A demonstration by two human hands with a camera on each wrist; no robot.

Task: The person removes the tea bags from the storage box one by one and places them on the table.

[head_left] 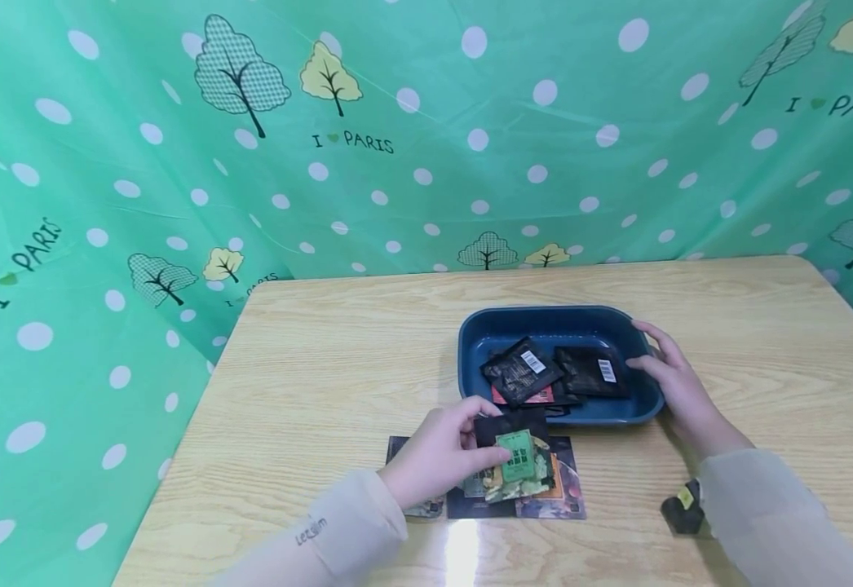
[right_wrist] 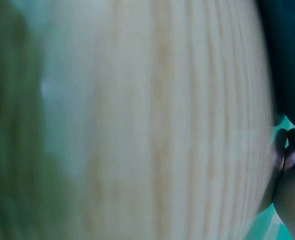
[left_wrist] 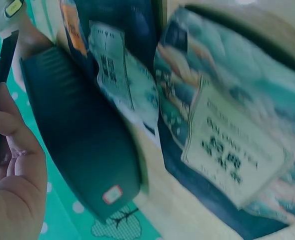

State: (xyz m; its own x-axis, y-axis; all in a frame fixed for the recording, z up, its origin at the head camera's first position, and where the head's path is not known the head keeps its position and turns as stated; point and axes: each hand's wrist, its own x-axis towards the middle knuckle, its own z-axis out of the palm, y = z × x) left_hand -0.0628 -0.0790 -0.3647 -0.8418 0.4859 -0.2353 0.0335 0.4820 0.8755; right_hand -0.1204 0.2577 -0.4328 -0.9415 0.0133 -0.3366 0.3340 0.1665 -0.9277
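My left hand pinches a small dark packet with a green label, its thumb across the front. This packet is just in front of the blue plastic basin. In the left wrist view the held packet shows as a thin dark edge between the fingers. My right hand grips the basin's right end, with fingers at the rim and the thumb inside. Several black packets, some bearing white barcode labels, lie in the basin. Under the left hand, more printed packets lie on the table, partly hidden.
The wood-grain table reaches back to a green dotted curtain with printed trees. A small black object with a yellow patch is by the right sleeve. The right wrist view shows mostly blurred tabletop.
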